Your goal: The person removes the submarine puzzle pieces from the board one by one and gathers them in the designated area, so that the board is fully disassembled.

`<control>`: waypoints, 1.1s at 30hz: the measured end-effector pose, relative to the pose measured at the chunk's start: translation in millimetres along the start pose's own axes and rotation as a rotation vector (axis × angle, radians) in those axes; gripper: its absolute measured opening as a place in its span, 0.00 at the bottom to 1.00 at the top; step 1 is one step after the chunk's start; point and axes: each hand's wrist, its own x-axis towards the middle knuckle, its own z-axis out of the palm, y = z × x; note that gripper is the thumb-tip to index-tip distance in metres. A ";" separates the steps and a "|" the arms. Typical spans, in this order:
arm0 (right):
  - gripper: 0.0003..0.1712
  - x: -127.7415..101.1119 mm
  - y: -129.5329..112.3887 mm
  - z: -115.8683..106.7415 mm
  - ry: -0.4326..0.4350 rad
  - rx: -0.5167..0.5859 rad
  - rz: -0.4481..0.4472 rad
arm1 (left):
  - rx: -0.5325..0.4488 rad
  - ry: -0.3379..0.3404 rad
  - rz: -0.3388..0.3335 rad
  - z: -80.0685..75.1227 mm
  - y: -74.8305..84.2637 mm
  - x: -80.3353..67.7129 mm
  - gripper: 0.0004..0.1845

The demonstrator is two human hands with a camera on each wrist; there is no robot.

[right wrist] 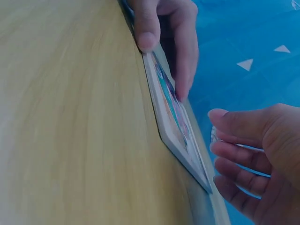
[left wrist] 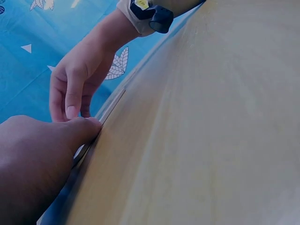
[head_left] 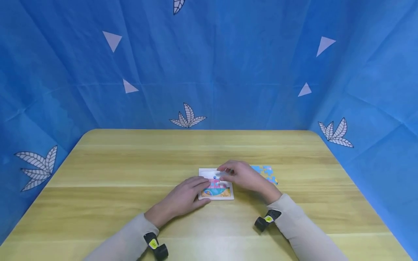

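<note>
We see bright, even light from above, faint shadows beneath the hands, wide-angle bending at the edges, soft blurred wrist views, no glare.

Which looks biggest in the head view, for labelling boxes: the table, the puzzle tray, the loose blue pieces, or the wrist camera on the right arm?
1. Table
2. Puzzle tray, partly under both hands
3. and 4. Loose blue pieces, partly behind the right hand, and the wrist camera look alike; unranked.

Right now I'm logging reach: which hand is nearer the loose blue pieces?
Right. The right hand lies just beside the loose pieces; the left hand rests on the puzzle tray's far side.
</note>
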 end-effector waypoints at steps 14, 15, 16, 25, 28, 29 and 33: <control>0.14 11.3 -5.2 11.2 -0.019 -0.121 -0.008 | 0.004 0.004 0.000 -2.4 -1.2 3.3 0.32; 0.14 11.0 -4.9 11.9 -0.020 -0.121 -0.011 | 0.004 0.003 -0.001 -1.7 -1.1 3.0 0.32; 0.14 10.7 -4.4 12.5 -0.022 -0.123 -0.012 | 0.005 0.002 0.000 -1.1 -1.0 2.7 0.32; 0.12 11.3 -3.1 15.1 -0.022 -0.115 -0.016 | 0.008 -0.004 -0.012 2.1 -2.7 3.0 0.32; 0.11 11.5 -3.4 16.7 -0.015 -0.121 -0.013 | 0.002 -0.010 -0.013 1.5 -2.0 2.9 0.32; 0.11 11.5 -3.5 17.4 -0.011 -0.126 -0.012 | -0.001 -0.011 -0.013 1.3 -1.7 2.8 0.33; 0.12 11.0 -4.8 20.2 0.012 -0.146 -0.001 | 0.004 -0.018 -0.015 0.4 -0.8 2.5 0.33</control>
